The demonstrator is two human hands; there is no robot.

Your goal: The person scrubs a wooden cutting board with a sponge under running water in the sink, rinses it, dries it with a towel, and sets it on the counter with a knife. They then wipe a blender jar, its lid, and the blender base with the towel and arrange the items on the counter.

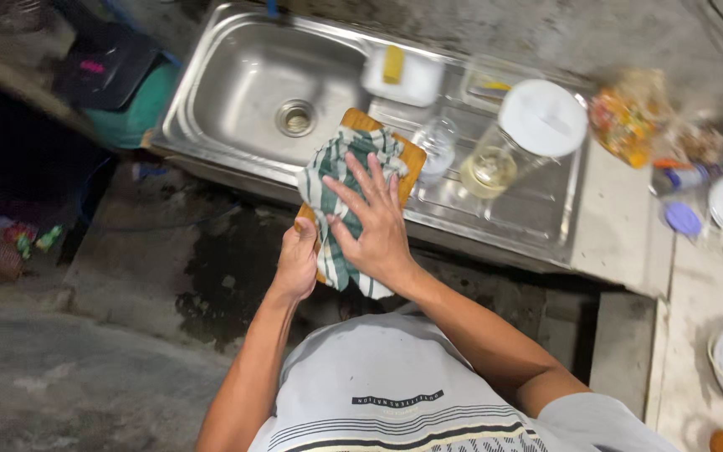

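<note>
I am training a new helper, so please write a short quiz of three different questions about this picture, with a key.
1. True or false: the right hand presses a striped cloth on a wooden board.
2. What holds the board's near end? A) left hand B) a glass jar C) nothing
3. Fill in: the sink basin contains no ____.

Key: 1 true; 2 A; 3 dishes

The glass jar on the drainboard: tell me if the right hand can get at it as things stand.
Probably yes. The glass jar stands upright just beyond the wooden board, with nothing between. But the right hand is pressing the checked cloth on that board, so it must let go first.
</note>
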